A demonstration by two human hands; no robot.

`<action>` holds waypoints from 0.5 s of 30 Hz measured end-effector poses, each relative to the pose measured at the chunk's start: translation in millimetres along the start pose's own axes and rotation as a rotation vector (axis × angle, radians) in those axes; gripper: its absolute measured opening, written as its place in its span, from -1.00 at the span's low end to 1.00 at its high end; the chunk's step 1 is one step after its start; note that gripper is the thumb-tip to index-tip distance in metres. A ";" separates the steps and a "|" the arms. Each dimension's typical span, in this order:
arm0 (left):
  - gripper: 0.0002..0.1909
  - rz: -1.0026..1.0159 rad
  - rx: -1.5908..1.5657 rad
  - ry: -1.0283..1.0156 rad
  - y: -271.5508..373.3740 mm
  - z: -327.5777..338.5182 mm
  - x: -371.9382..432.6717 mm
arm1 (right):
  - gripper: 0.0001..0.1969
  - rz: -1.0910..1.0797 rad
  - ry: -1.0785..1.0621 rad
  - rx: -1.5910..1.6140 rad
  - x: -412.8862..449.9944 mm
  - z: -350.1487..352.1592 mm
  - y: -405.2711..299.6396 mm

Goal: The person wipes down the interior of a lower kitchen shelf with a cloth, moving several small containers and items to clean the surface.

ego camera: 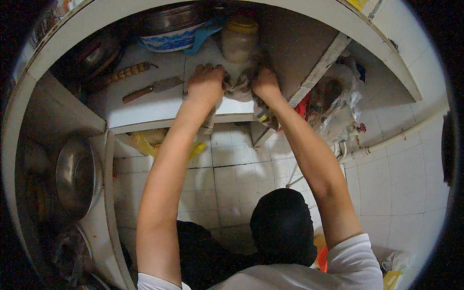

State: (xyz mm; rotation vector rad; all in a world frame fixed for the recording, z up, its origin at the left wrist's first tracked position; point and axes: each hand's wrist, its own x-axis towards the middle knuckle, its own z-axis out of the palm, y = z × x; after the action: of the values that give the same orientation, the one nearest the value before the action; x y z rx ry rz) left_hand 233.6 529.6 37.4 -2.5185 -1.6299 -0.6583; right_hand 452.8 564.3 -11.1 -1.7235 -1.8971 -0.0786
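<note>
Inside a low cabinet, both of my hands are at the white shelf (pixel 145 108). My left hand (pixel 206 81) is closed around a grayish cloth (pixel 237 85), and part of it hangs below that hand over the shelf's front edge. My right hand (pixel 267 83) grips bunched cloth beside the upright partition; blur hides its fingertips. Just behind the cloth stands a jar (pixel 239 41) with a yellow lid and pale contents. To the left of my left hand, a knife (pixel 154 88) with a wooden handle and a broad, dark blade lies flat.
Deeper in sits a metal pot (pixel 170 18) above a blue-and-white patterned band. A brown knobbly string (pixel 127 72) lies farther left. A steel basin (pixel 78 177) leans in the left compartment. At right are plastic bags (pixel 337 90), a red valve handle (pixel 361 127) and a pipe (pixel 395 137).
</note>
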 end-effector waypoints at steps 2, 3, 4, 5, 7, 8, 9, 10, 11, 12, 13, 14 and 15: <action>-0.69 0.022 0.044 0.141 -10.5 7.6 -10.9 | -0.57 0.035 0.008 0.121 21.0 18.2 -11.7; -0.69 0.019 0.040 0.255 -10.0 14.7 -13.9 | -0.57 0.003 0.105 0.084 28.9 33.1 -4.7; -0.68 0.020 0.034 0.370 -6.8 17.9 -14.5 | -0.57 -0.026 0.205 0.044 39.1 48.5 6.8; -0.68 0.044 -0.001 0.387 13.6 20.6 -4.2 | -0.57 -0.015 0.225 0.005 57.9 54.1 52.7; -0.69 0.065 -0.145 0.320 50.4 22.8 10.9 | -0.57 -0.171 0.308 -0.189 84.2 44.7 129.0; -0.69 0.102 -0.150 0.335 54.7 19.7 9.6 | -0.57 -0.230 0.330 -0.232 91.1 41.6 133.2; -0.69 0.065 -0.095 0.315 32.6 20.7 0.2 | -0.59 -0.107 0.125 -0.209 90.5 52.5 88.1; -0.59 0.019 -0.042 0.228 12.6 17.6 -9.7 | -0.61 -0.007 -0.082 -0.217 91.9 51.6 40.4; -0.50 -0.004 -0.027 0.152 7.4 16.3 -12.1 | -0.62 0.014 -0.186 -0.243 97.9 40.7 26.5; -0.50 -0.007 -0.027 0.151 7.4 15.8 -12.2 | -0.62 -0.005 -0.215 -0.254 107.1 27.5 25.2; -0.50 0.006 -0.022 0.160 12.1 15.4 -9.4 | -0.62 -0.023 -0.226 -0.273 115.8 14.5 29.7; -0.51 0.018 -0.016 0.166 16.0 15.3 -7.3 | -0.62 -0.047 -0.223 -0.290 122.9 4.3 32.6; -0.52 0.030 -0.011 0.172 20.2 15.6 -5.2 | -0.62 -0.065 -0.220 -0.302 127.9 -3.2 36.4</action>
State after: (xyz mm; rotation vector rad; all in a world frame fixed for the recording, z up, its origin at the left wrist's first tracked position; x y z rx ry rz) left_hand 254.6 520.8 24.7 -2.4122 -1.5314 -0.8554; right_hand 486.9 683.8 36.2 -1.9342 -2.1933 -0.2186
